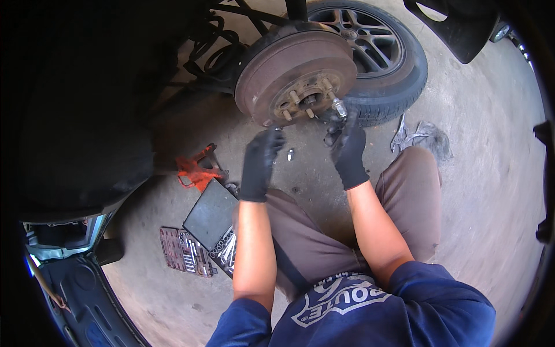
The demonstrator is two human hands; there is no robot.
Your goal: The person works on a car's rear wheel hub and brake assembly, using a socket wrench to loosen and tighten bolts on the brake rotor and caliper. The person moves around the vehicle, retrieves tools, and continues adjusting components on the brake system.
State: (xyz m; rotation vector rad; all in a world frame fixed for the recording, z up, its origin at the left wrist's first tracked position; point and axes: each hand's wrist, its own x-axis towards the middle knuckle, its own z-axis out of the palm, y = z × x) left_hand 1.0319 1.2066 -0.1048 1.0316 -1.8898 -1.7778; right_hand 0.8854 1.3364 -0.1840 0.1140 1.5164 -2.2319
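A rusty brake drum point(292, 69) with bare wheel studs stands in front of me. A chrome lug nut point(339, 107) sits at the end of its right-hand stud. My gloved right hand point(349, 147) has its fingers closed about the outer end of that nut; the fingertips are partly blurred. Below the drum's left side is my gloved left hand point(261, 162), fingers drawn together. A small shiny bit shows at its fingertips, too small to name. Between the hands, another chrome lug nut point(290, 154) lies on the floor.
A wheel with its tyre point(399, 95) lies behind the drum. Pliers point(400, 137) and a grey rag point(432, 140) are beside my right knee. To the left are an orange jack stand point(199, 169), a dark case point(211, 213) and a socket set point(185, 251). Dark bodywork overhangs the left.
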